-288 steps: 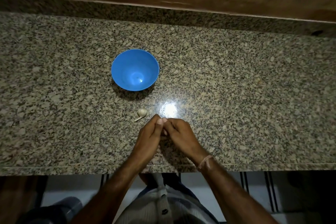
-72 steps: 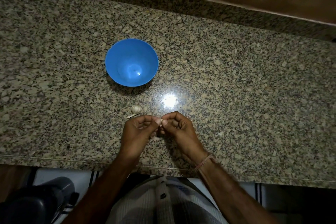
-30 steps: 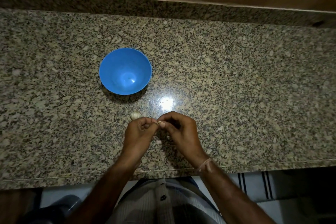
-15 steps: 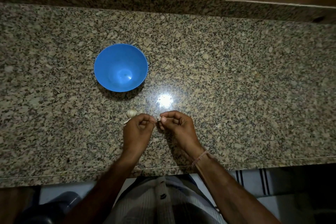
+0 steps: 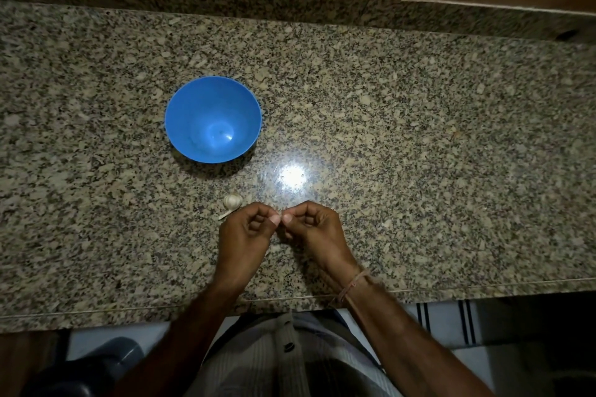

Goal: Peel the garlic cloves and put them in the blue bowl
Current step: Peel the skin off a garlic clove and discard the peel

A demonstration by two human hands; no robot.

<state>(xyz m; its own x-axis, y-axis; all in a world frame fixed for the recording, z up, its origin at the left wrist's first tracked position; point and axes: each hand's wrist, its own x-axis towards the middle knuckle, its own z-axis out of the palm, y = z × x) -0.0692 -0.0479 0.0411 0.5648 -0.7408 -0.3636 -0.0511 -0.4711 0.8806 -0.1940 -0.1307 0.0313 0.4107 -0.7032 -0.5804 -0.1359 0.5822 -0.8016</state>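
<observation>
Your left hand point(image 5: 245, 232): fingers curled, pinching a tiny piece point(image 5: 280, 215).
Your right hand point(image 5: 314, 229): curled, pinching it too.
Garlic point(image 5: 233, 201): on counter point(image 5: 419, 138), touching left hand.
Bowl point(image 5: 193, 106): beyond garlic.

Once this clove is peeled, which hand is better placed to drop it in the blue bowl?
Left, likely. Both hands pinch the clove, but the blue bowl stands ahead and to the left, nearer the left hand; the right hand would have to reach across.
</observation>
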